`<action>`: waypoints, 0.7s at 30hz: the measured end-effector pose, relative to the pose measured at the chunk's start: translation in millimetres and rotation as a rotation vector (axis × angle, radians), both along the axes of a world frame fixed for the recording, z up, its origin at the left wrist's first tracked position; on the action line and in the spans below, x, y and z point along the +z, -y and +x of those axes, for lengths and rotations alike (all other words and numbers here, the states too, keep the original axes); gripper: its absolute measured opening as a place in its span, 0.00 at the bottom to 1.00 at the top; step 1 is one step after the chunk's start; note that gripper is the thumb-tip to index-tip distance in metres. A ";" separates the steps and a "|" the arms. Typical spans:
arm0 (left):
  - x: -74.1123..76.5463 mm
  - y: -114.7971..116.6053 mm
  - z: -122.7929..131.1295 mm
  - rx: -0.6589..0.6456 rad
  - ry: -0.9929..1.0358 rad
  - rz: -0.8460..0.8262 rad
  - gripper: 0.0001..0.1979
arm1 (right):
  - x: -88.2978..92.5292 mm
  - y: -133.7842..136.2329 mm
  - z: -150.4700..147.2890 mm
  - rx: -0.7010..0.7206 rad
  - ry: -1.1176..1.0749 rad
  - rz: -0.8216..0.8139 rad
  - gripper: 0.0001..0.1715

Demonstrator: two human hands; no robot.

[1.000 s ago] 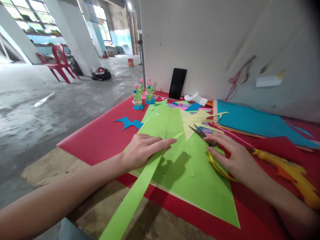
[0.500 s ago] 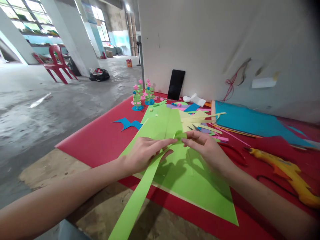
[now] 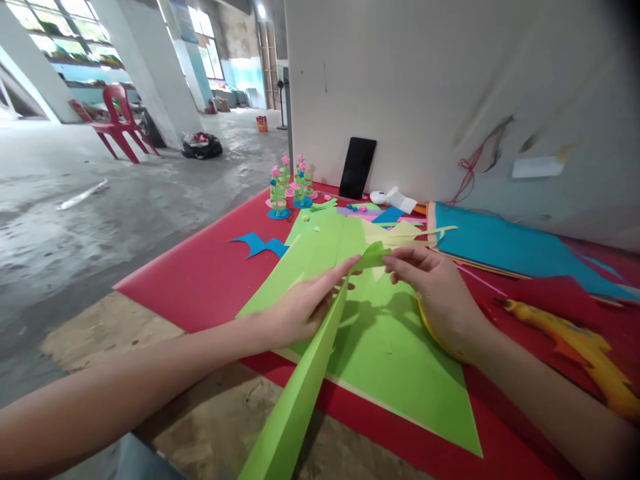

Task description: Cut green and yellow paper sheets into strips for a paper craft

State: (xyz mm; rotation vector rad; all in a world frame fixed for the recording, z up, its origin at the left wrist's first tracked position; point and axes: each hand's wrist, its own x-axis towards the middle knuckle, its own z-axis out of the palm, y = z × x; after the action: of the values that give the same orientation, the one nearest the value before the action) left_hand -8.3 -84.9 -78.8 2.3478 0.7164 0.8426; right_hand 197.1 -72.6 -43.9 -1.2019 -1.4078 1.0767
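Strip (image 3: 309,390) of green paper, held above the lower centre of the frame. Its long axis runs obliquely, from the bottom edge, left of centre, up and rightward to the middle; the near part appears broadest, and the band narrows as it recedes. At the far end the paper bends, so that its tip points right. The left hand (image 3: 310,300) is clamped on the strip just short of this bend, index finger stretched along it towards upper right. The right hand (image 3: 435,283), right of centre, pinches the tip between thumb and fingertips. The two hands are near each other but apart.

Below them lies a green sheet (image 3: 415,387), on a red cover (image 3: 185,283). A yellow loop (image 3: 433,335) shows beside the right hand, mostly hidden by it; whether they touch cannot be told. Right of frame: glue gun (image 3: 565,333), nozzle towards upper left. Upper centre: phone (image 3: 357,168), leaning on the wall (image 3: 415,87). Left of the phone: small paper flowers (image 3: 278,193), upright. Left of centre: blue scrap (image 3: 257,245), flat.
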 end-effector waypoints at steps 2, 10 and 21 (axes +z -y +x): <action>-1.5 -0.3 0.0 -0.033 0.037 -0.056 0.35 | 1.2 -0.5 0.4 0.001 0.005 -0.004 0.08; 0.4 2.3 1.3 0.010 0.251 -0.298 0.29 | -10.4 -13.6 6.2 -0.011 -0.095 -0.099 0.11; 7.1 -7.1 10.3 0.163 0.565 -1.028 0.09 | -4.8 -16.8 -6.7 0.175 0.008 -0.148 0.11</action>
State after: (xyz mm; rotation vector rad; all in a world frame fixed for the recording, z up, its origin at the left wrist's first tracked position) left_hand 2.0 -77.8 -71.7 1.0910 0.8201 0.8569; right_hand 190.5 -55.8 -48.7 -1.2051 -1.4822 1.3184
